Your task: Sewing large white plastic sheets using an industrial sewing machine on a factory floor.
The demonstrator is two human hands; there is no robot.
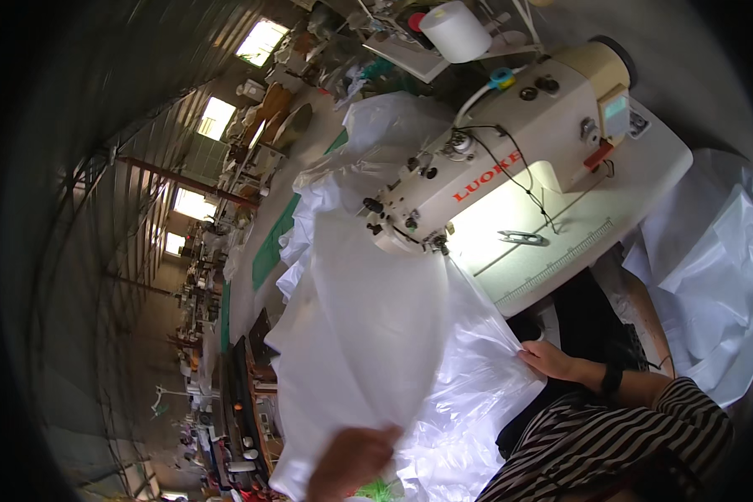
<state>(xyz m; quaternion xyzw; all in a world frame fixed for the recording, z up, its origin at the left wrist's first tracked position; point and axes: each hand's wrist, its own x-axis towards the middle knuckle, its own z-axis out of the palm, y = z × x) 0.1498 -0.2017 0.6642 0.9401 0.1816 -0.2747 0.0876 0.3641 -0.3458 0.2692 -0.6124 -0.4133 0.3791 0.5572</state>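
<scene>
A large white, glossy sheet of thin fabric or film [376, 326] runs from the needle end of the sewing machine [510, 142] down toward me. My right hand [548, 360], with a black band on the wrist, pinches the sheet's edge just off the front of the machine bed. Lower down, my left hand [351, 464] is over the sheet's lower left part, smeared by motion, so its fingers cannot be read. Small metal thread snips [523, 238] lie on the lit machine bed [510, 289]. The needle itself is too small to make out.
A white thread cone [456, 32] stands above the machine. More white sheeting [711, 276] hangs at the right, and bunched sheeting [335, 188] lies behind the machine head. A long table with green patches [276, 243] stretches away to the left, with cluttered items beyond.
</scene>
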